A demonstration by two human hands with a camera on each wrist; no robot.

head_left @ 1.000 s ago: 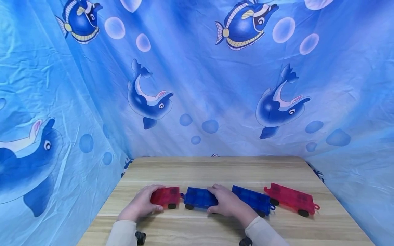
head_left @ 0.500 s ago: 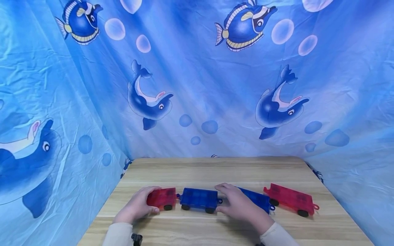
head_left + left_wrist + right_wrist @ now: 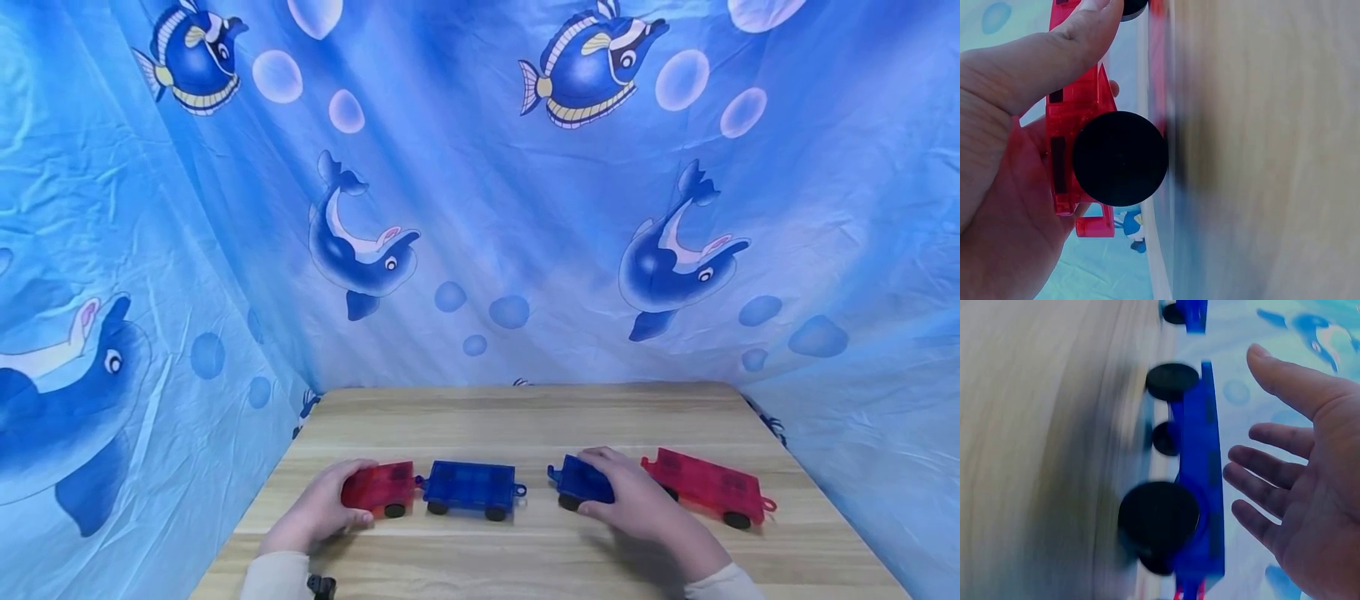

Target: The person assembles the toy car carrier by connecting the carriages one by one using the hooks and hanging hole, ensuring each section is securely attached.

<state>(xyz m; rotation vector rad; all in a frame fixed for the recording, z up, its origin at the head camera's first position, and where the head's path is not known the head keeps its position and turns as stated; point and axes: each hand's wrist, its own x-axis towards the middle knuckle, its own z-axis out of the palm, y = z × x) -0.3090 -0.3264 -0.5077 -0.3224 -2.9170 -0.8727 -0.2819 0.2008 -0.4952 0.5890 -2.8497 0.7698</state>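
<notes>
Left hand [image 3: 321, 506] pinches red car [image 3: 382, 486], hitched left of middle blue car [image 3: 471, 486] (one link seemingly done); right hand [image 3: 636, 502], fingers spread, above second blue car [image 3: 583, 482], right of middle one, not yet joined.

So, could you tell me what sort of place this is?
Probably a curtained-off play or filming corner: a wood-grain table with toy wagons, and blue sheeting printed with dolphins and fish behind it.
</notes>
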